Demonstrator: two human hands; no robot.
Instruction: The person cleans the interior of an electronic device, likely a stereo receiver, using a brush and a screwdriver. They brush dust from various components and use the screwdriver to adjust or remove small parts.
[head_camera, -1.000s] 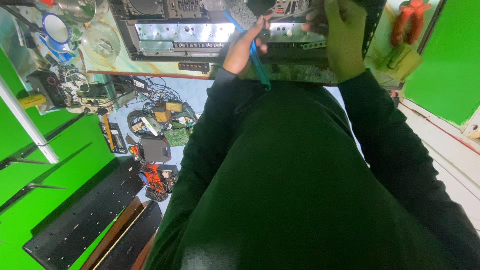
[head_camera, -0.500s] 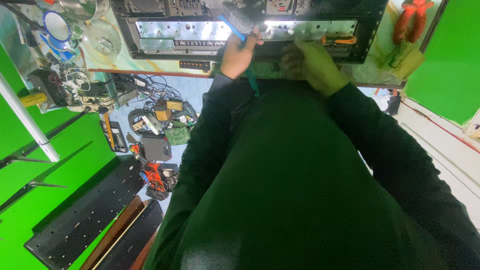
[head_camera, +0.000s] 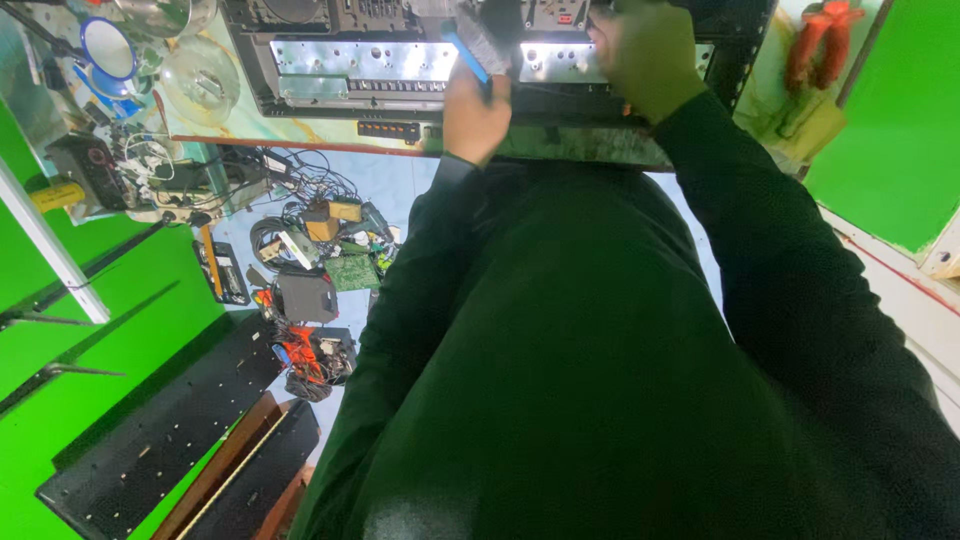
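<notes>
Head view: left hand (head_camera: 476, 118) has its grip clamped on a blue-handled brush (head_camera: 478, 45) over the open metal chassis (head_camera: 370, 65); right hand (head_camera: 645, 55) presses the chassis, grip unclear.

Dark green long-sleeved top, snug sleeves reaching both wrists, bare left grip (head_camera: 476, 118), bare right grip (head_camera: 642, 55)

On the floor to my left I see a tangle of black cables (head_camera: 290, 215) beside a small green circuit board (head_camera: 352, 272). Red-handled pliers (head_camera: 812, 45) lie on the bench at right. A clear glass lid (head_camera: 200, 85) rests at top left.
</notes>
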